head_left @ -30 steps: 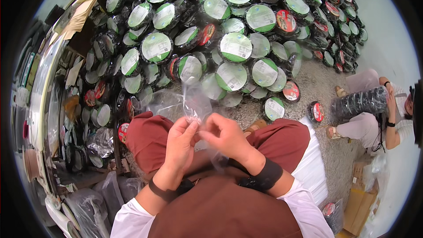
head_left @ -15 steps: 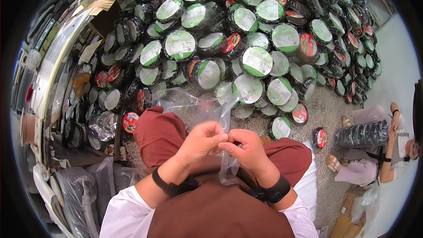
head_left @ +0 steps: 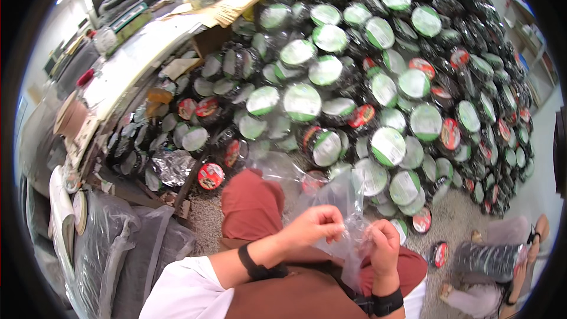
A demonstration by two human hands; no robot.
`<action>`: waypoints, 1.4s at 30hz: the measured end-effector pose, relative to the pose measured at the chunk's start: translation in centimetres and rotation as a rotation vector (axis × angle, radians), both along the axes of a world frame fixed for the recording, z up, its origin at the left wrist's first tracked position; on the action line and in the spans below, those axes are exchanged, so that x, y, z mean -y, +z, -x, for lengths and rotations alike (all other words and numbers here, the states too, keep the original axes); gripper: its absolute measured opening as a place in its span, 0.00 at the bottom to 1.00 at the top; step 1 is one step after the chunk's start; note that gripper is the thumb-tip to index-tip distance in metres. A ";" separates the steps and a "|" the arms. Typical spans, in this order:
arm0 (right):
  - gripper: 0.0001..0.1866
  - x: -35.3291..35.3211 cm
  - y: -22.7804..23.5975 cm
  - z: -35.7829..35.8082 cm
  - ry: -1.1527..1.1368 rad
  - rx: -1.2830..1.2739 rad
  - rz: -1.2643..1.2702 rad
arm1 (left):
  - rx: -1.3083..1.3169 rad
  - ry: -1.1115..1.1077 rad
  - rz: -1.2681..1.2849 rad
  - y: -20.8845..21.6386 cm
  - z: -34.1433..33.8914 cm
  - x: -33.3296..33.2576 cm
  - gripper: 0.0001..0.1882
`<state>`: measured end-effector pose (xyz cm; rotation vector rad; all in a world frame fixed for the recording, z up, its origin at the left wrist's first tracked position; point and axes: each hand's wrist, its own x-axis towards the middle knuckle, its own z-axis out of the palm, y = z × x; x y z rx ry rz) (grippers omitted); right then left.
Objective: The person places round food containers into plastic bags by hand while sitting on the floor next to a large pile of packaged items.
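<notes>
A clear plastic bag (head_left: 336, 196) is stretched between my hands and hangs down in front of my lap. My left hand (head_left: 316, 224) pinches the bag's edge with curled fingers. At the other side, my right hand (head_left: 384, 243) is closed on the same thin film. A gap separates the two hands, with crinkled film between them. Just past the bag rises a large pile of round, black, plastic-wrapped packs, such as one with a green and white label (head_left: 388, 146). I see no pack in either hand.
A long white-topped table (head_left: 139, 41) with papers runs along the left. Grey plastic-wrapped bundles (head_left: 109, 236) stand at lower left. A seated co-worker (head_left: 481, 298) at right holds a long dark wrapped stack (head_left: 489, 261). Single packs with red labels (head_left: 438, 254) lie on the speckled floor.
My hands have moved apart, the right one going right and down, and the bag is spread wider between them. My view has swung left, showing more of the table.
</notes>
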<state>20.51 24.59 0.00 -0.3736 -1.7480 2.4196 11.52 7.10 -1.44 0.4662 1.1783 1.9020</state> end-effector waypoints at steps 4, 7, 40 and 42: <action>0.09 1.9 0.6 0.6 0.241 -0.032 -0.561 | -0.121 -0.101 0.022 -0.6 -0.9 -0.1 0.06; 0.09 -0.7 -0.1 -0.1 -0.006 -0.016 -0.363 | -0.072 -0.036 -0.053 -0.9 0.2 1.1 0.06; 0.07 -8.8 -2.6 -1.0 -0.354 0.171 -0.667 | 0.320 0.535 0.084 -1.3 0.8 3.2 0.07; 0.07 -6.9 -3.9 -1.0 -0.314 0.175 -0.922 | 0.407 0.472 -0.194 -0.3 2.9 2.8 0.09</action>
